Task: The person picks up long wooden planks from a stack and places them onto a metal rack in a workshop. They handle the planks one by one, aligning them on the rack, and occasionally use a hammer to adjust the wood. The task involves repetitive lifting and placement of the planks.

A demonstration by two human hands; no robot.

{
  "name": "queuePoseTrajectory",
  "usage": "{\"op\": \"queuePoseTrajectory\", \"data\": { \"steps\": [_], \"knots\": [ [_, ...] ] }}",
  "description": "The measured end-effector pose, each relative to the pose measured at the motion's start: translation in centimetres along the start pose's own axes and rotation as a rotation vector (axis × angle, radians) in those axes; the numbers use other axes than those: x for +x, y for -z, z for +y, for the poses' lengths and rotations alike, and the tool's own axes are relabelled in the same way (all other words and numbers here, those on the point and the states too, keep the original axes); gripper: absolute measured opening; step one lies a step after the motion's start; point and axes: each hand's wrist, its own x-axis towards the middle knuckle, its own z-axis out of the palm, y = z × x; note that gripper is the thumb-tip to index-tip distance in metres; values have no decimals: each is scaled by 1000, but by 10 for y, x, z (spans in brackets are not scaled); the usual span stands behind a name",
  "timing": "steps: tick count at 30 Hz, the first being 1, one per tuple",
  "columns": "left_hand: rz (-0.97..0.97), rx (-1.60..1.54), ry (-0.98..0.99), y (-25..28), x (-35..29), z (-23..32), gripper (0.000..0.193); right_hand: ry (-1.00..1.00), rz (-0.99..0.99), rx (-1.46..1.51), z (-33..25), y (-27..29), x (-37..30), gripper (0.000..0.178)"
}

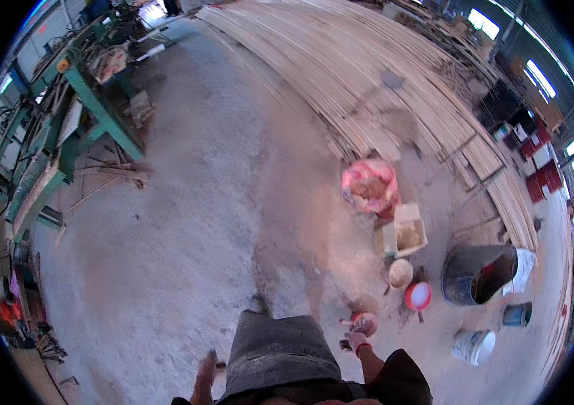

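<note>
My left hand [206, 368] hangs low beside the grey apron [282, 351]; its fingers are too small and blurred to read, and a small dark patch shows next to them. On the other side, my right hand [358, 340], in a pale pinkish glove, is closed around a small dark object [346, 345] whose kind I cannot make out. Just beyond that hand a red-rimmed pot [365, 324] with reddish-brown contents stands on the floor. Farther off are a red pan with a handle and whitish contents [419, 295] and a round tub of beige material [400, 273].
A pink sack [370, 186] and an open carton [409, 235] hold powdery material. To the right stand a large dark drum [479, 275], a white bucket [474, 347] and a blue-grey bucket [517, 314]. Long wooden strips [341, 74] spread ahead; green machinery [91, 115] occupies the left.
</note>
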Motion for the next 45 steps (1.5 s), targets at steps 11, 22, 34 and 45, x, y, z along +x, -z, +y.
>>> {"op": "queuePoseTrajectory", "data": {
  "steps": [11, 22, 34, 45],
  "knots": [
    [-321, 218, -288, -230, 114, 412, 67, 518, -118, -1225, -276, 42, 112, 39],
    [62, 54, 156, -255, 184, 512, 69, 185, -93, 159, -872, 128, 232, 35],
    [-259, -125, -106, -447, 457, 986, 74, 443, -113, -840, -1212, 142, 319, 31],
    [-262, -65, -5, -616, 567, 1322, 69, 375, -96, -1205, -1577, 237, 455, 30]
  ]
}}
